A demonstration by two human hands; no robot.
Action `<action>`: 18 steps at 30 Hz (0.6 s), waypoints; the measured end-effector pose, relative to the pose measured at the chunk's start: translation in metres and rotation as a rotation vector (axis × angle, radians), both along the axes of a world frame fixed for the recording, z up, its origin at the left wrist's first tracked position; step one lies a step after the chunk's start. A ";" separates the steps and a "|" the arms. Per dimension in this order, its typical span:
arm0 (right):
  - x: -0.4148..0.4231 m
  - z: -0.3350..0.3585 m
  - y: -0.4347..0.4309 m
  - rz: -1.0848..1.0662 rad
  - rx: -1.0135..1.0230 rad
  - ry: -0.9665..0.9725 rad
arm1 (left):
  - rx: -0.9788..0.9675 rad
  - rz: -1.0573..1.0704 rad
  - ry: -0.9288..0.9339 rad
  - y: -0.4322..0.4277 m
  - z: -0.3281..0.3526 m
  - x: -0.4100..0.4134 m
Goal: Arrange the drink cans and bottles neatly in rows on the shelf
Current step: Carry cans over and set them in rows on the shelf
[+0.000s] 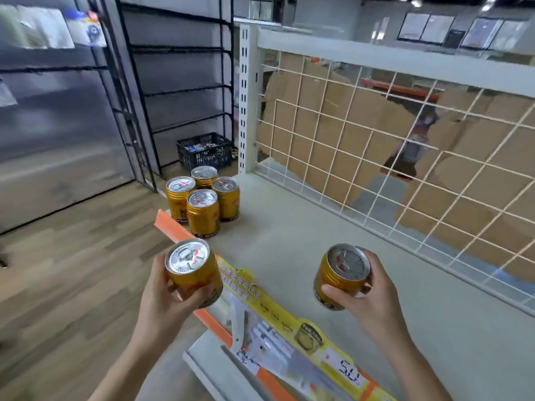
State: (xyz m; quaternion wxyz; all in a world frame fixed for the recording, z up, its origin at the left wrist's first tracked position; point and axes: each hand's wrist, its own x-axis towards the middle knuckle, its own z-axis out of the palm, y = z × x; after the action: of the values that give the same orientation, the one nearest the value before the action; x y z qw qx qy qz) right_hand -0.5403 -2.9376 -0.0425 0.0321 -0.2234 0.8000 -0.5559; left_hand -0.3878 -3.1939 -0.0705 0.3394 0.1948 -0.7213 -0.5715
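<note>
"What is the writing saying?"

"The white price tag [348, 370] on the front of the shelf [318, 227] is showing '50'. The yellow sign strip [260, 299] beside it is carrying pink letters, too blurry to read. The cans are showing gold sides with red marks, but I cannot read a name on them."

"What is the left hand doing?"

"The left hand [162, 287] is wrapping its fingers and thumb round the left gold can [192, 273], holding it up over the orange front edge [173, 230]."

"And the right hand?"

"The right hand [367, 296] is gripping the right gold can [341, 276], tilting it a little over the shelf."

"Where are the others sitting?"

"Four gold cans [202, 198] are standing upright, close together, at the far left end of the shelf, near the white post [246, 96]. A black crate [205, 150] is sitting on the wood floor [72, 256] behind them."
</note>
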 end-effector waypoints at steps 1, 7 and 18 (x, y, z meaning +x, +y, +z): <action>-0.008 0.001 -0.010 0.028 0.017 0.005 | -0.003 0.007 -0.001 -0.004 0.000 -0.005; -0.059 -0.001 -0.065 0.169 0.117 0.016 | -0.007 -0.053 -0.010 -0.016 0.007 -0.050; -0.117 -0.027 -0.138 0.383 0.066 -0.146 | -0.259 -0.094 -0.108 -0.029 0.010 -0.107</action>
State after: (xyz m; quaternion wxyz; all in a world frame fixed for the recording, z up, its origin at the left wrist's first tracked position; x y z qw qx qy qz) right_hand -0.6572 -3.0754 -0.0699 0.2024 -0.3294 0.7563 -0.5277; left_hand -0.4949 -3.2232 -0.0601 0.2953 0.1456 -0.8145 -0.4777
